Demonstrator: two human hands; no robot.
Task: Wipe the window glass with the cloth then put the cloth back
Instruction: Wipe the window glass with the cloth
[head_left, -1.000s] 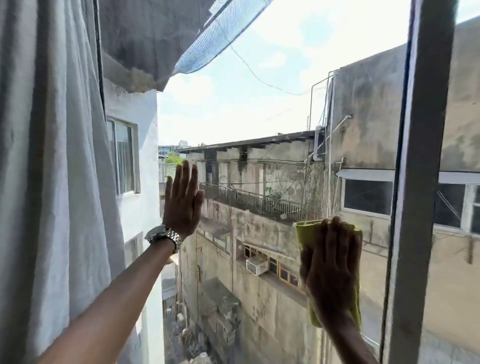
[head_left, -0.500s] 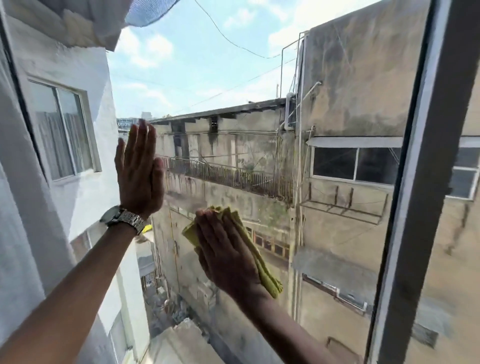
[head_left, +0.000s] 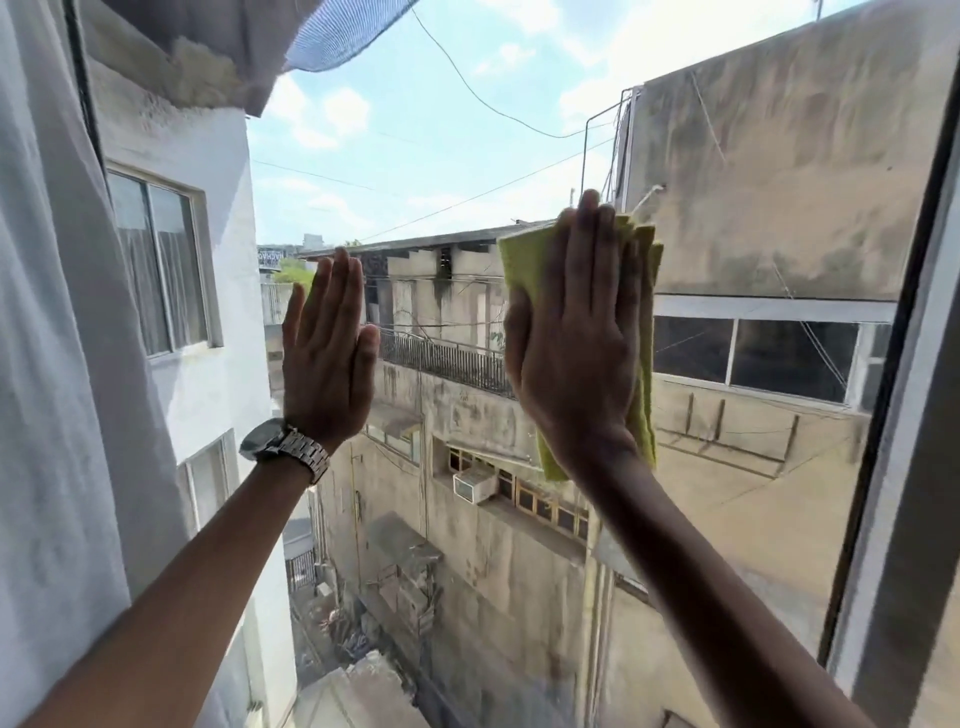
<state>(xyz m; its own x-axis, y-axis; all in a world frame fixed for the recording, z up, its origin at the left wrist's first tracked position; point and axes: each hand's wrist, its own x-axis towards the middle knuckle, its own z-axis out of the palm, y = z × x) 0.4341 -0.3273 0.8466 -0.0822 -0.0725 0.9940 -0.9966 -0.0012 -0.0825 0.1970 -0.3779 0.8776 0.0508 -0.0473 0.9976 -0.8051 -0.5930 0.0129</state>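
Observation:
The window glass (head_left: 447, 156) fills most of the view, with buildings and sky behind it. My right hand (head_left: 571, 343) lies flat on the glass at centre right and presses a folded yellow-green cloth (head_left: 524, 260) against it; the cloth shows above, left and right of the hand. My left hand (head_left: 327, 348), with a metal watch on the wrist, rests flat on the glass to the left, fingers straight and together, holding nothing.
A pale grey curtain (head_left: 47, 364) hangs down the left side. The dark window frame post (head_left: 904, 364) runs down the right edge of the pane, with another pane beyond it.
My right hand has carried the cloth up and to the right across the glass from a lower, central spot. My left hand stays flat on the glass.

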